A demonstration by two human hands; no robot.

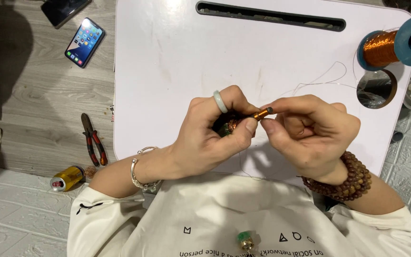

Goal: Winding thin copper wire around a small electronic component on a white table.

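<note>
At frame centre we see the left hand (210,138) and right hand (310,131), each grip closed on one small copper-wound coil (248,119) above the white surface (167,62).

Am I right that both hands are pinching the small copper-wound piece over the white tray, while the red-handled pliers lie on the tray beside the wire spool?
Not quite. In the head view the pliers lie on the grey floor, left of the white tray, far from the wire spool. The rest holds: the left hand and right hand pinch the copper-wound piece.
</note>
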